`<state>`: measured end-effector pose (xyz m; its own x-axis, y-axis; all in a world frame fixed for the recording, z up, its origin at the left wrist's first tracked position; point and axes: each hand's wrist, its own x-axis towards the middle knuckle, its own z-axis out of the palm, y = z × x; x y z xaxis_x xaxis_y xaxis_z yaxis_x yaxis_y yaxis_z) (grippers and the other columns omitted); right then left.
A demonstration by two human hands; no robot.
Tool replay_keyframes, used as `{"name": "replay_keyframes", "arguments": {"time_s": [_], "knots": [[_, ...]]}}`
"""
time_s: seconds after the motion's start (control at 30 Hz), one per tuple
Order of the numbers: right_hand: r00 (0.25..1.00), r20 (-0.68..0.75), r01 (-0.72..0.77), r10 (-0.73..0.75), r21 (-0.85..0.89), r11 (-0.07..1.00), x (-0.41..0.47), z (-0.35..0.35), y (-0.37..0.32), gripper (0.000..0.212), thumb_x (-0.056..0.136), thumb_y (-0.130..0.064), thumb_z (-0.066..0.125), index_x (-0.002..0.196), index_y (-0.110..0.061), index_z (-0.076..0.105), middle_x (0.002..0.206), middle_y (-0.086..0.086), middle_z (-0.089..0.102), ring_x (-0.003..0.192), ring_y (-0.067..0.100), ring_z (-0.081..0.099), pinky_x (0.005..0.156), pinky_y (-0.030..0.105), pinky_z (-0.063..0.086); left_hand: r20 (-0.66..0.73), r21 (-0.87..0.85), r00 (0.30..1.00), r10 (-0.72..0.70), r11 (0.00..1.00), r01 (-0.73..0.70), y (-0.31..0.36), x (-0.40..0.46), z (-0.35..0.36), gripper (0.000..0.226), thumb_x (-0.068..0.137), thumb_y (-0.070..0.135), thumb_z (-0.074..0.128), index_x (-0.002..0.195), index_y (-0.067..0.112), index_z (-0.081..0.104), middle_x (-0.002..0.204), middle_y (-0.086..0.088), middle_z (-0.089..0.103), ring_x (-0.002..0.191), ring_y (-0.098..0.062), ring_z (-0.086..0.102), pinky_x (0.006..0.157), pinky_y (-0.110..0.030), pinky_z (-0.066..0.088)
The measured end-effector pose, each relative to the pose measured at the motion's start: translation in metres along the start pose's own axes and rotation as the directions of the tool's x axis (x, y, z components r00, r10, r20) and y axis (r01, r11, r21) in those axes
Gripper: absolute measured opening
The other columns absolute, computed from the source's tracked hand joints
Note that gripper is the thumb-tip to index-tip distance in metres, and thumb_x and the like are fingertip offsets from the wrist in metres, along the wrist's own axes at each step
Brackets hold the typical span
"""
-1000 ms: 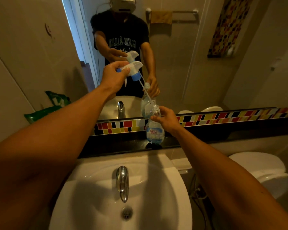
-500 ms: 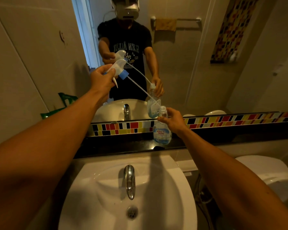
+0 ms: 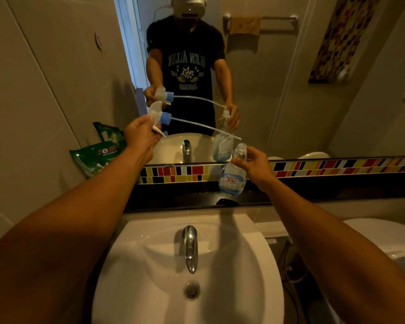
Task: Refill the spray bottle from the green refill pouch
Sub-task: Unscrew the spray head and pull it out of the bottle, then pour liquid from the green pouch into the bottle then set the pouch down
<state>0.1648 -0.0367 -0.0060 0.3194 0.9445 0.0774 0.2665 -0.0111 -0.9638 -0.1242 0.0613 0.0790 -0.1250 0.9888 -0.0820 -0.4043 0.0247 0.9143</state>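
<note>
My right hand [image 3: 255, 168] grips the neck of the clear spray bottle [image 3: 233, 176], which has a blue label, an open mouth and hangs just above the black ledge [image 3: 313, 195]. My left hand [image 3: 140, 134] holds the white spray head [image 3: 158, 114] with its blue collar, lying sideways. Its thin dip tube [image 3: 204, 125] points right, and the tip is out of the bottle, just above its mouth. The green refill pouch [image 3: 94, 154] leans in the corner at the left end of the ledge. The mirror repeats all of this.
A white basin [image 3: 187, 277] with a chrome tap [image 3: 190, 247] lies below my arms. A coloured mosaic strip [image 3: 337, 166] runs under the mirror. A white toilet [image 3: 384, 239] stands to the right. A tiled wall closes off the left side.
My left hand has pulled the spray head up and to the left, tilting it sideways. The dip tube has come fully out of the bottle, which my right hand has lifted slightly.
</note>
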Motion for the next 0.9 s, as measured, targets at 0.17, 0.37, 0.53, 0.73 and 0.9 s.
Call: {"name": "replay_keyframes", "arguments": {"time_s": [0.17,0.37,0.53,0.73,0.9], "knots": [[0.998,0.060,0.025,-0.021,-0.050,0.998,-0.002,0.008,0.011,0.045,0.093,-0.009,0.077,0.137,-0.012,0.064,0.116,-0.002,0.073,0.109,0.021,0.072,0.091,0.042,0.063,-0.115,-0.070,0.986,-0.120,0.991,0.112,-0.043,0.007,-0.022,0.027,0.097,0.007,0.056,0.124,0.007,0.063,0.107,-0.014,0.068,0.093,-0.023,0.068,0.088,-0.040,0.059],[0.988,0.142,0.074,-0.062,-0.079,0.994,0.003,0.032,0.016,0.042,0.093,-0.014,0.078,0.134,-0.015,0.066,0.114,-0.008,0.072,0.107,0.015,0.071,0.090,0.041,0.063,-0.172,0.041,0.971,-0.164,0.984,0.173,-0.102,0.008,-0.047,0.032,0.093,-0.007,0.049,0.118,0.003,0.065,0.096,-0.010,0.066,0.083,-0.020,0.067,0.069,-0.029,0.059],[0.979,0.186,0.110,-0.088,-0.115,0.987,0.016,0.056,0.017,0.039,0.096,-0.013,0.075,0.134,-0.011,0.065,0.122,0.003,0.072,0.111,0.017,0.068,0.097,0.045,0.059,-0.187,0.084,0.954,-0.236,0.963,0.255,-0.142,0.015,-0.060,0.022,0.092,-0.008,0.051,0.104,0.004,0.064,0.108,-0.016,0.062,0.095,-0.025,0.065,0.074,-0.031,0.057],[0.965,0.231,0.160,-0.125,-0.140,0.977,0.033,0.079,0.022,0.041,0.097,-0.015,0.074,0.136,-0.016,0.062,0.121,-0.004,0.069,0.112,0.010,0.065,0.098,0.037,0.056,-0.280,0.157,0.924,-0.262,0.937,0.313,-0.183,0.025,-0.069,0.011,0.090,-0.003,0.062,0.099,0.003,0.067,0.103,-0.013,0.064,0.097,-0.025,0.064,0.084,-0.035,0.056],[0.960,0.243,0.182,-0.136,-0.177,0.967,0.049,0.088,0.031,0.046,0.095,-0.014,0.076,0.138,-0.020,0.059,0.122,-0.010,0.066,0.108,-0.001,0.063,0.089,0.022,0.052,-0.306,0.374,0.930,-0.205,0.872,0.315,-0.209,0.036,-0.080,0.021,0.093,0.001,0.062,0.113,0.001,0.066,0.098,-0.014,0.065,0.071,-0.016,0.061,0.063,-0.029,0.054]]}}
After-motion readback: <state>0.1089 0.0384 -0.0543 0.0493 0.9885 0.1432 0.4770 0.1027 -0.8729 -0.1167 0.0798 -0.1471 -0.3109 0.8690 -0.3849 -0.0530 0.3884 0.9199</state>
